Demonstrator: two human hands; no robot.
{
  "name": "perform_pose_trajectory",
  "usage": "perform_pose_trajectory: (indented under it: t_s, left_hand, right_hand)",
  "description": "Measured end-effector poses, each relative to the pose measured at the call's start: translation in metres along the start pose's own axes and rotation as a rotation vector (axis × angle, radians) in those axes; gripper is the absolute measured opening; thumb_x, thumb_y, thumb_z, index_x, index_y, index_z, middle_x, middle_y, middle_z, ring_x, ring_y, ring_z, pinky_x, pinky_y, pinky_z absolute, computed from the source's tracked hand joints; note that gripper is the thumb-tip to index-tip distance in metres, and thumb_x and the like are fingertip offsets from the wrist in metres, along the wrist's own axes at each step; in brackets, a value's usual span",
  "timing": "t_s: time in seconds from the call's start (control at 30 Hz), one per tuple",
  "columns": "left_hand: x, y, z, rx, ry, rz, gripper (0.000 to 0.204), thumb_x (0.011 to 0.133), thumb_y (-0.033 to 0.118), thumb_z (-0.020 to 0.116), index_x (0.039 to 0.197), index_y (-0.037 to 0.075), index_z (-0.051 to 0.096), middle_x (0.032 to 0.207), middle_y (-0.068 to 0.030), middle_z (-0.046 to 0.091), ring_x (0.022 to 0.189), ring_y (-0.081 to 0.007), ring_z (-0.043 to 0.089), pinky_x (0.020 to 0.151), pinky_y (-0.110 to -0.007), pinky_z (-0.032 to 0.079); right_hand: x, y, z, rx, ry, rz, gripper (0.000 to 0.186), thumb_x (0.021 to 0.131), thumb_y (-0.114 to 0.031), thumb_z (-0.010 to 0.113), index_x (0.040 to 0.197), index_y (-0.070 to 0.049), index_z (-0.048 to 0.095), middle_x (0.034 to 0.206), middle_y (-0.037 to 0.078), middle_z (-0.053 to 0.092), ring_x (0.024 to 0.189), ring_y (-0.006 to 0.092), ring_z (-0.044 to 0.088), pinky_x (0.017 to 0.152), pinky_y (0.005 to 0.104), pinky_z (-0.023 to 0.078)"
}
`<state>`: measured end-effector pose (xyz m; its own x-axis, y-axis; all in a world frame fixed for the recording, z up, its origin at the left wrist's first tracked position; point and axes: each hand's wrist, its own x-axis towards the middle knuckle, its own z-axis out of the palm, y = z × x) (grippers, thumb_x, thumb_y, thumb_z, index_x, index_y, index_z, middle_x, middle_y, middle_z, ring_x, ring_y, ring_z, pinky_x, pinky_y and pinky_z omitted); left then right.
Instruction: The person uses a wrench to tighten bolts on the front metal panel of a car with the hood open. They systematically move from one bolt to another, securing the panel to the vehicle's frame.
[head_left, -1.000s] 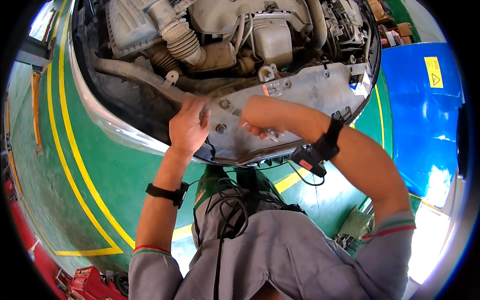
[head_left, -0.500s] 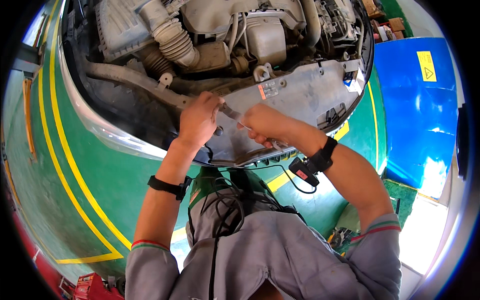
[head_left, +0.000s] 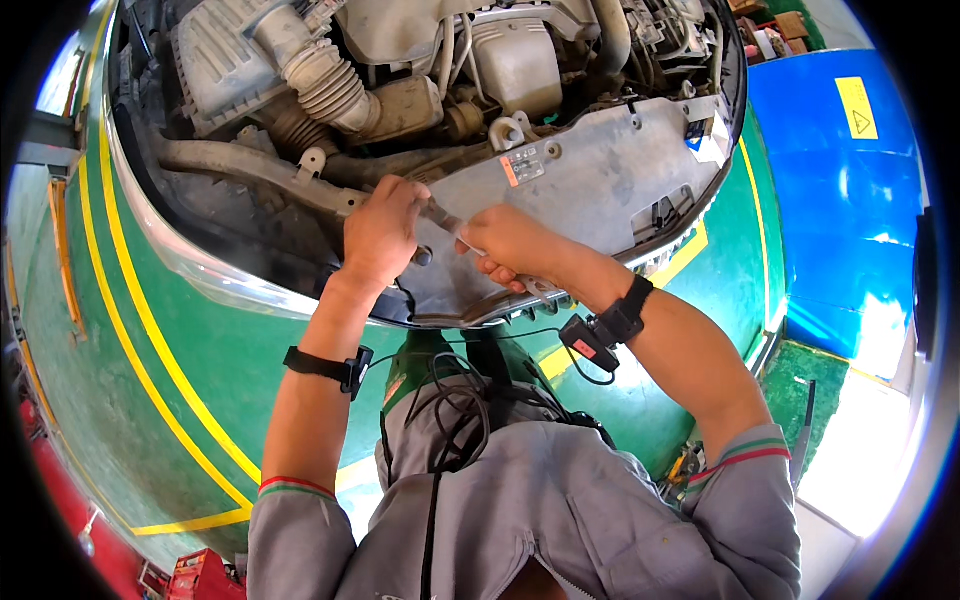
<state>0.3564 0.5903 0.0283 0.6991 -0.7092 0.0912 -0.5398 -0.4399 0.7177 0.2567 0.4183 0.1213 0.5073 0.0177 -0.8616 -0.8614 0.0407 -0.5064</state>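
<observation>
A glossy green floor with yellow lines (head_left: 200, 340) spreads to both sides of the car's flat grey plastic front cover panel, the landmark here (head_left: 590, 190). Right of that panel, across a strip of floor, stands a large curved blue glossy sheet (head_left: 830, 210). Beyond the panel's far edge lie a dusty grey ribbed box (head_left: 225, 65) and a corrugated grey hose (head_left: 330, 85). The panel's near edge curves between the hands and the person's grey-clad torso (head_left: 590, 500); its widest bare stretch runs rightward from the hands, while a dark recess borders its left end.

The right forearm slants in from the right over the panel's near edge, elbow out. The right hand (head_left: 510, 245) is above the panel's left half, back upward, fingers curled firmly around a slim metal hand tool (head_left: 443, 215). The left forearm rises almost straight past the panel's left end; the left hand (head_left: 380, 235) bends inward, its fingertips together at the tool's far end. Whether they pinch the tool or something under it cannot be told. The tool slants low over the panel's left half, its pale handle end jutting below the right fist. A small round dark plug (head_left: 423, 256) sits on the panel between the hands.
</observation>
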Motion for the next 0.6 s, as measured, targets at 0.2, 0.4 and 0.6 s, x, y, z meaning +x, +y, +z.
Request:
perform_pose_trajectory:
  t_s: [0.2, 0.4, 0.6]
  left_hand:
    - [0.001, 0.002, -0.001, 0.010, 0.007, -0.003, 0.016, 0.091, 0.006, 0.061, 0.104, 0.014, 0.066, 0.103, -0.0032, 0.066, 0.084, -0.0304, 0.069, 0.070, -0.042, 0.054]
    - [0.003, 0.002, -0.002, 0.002, -0.013, -0.035, 0.016, 0.091, 0.006, 0.061, 0.104, 0.014, 0.065, 0.103, -0.0038, 0.066, 0.084, -0.0306, 0.069, 0.069, -0.042, 0.054]
    - [0.001, 0.001, -0.002, -0.008, 0.010, -0.008, 0.014, 0.092, 0.007, 0.061, 0.103, 0.013, 0.065, 0.102, -0.0042, 0.066, 0.085, -0.0317, 0.068, 0.069, -0.043, 0.053]
  right_hand:
    - [-0.001, 0.009, 0.003, -0.023, 0.028, -0.049, 0.035, 0.103, -0.029, 0.049, 0.100, 0.004, 0.058, 0.061, 0.006, 0.050, 0.041, 0.0151, 0.046, 0.037, 0.0338, 0.038]
    - [-0.001, 0.003, 0.010, 0.008, 0.042, -0.032, 0.037, 0.103, -0.032, 0.049, 0.100, 0.004, 0.058, 0.060, 0.004, 0.047, 0.040, 0.0118, 0.042, 0.036, 0.0306, 0.035]
    - [0.006, -0.001, -0.005, -0.031, -0.017, -0.032, 0.033, 0.102, -0.028, 0.049, 0.099, 0.004, 0.058, 0.060, 0.005, 0.049, 0.040, 0.0130, 0.044, 0.036, 0.0318, 0.037]
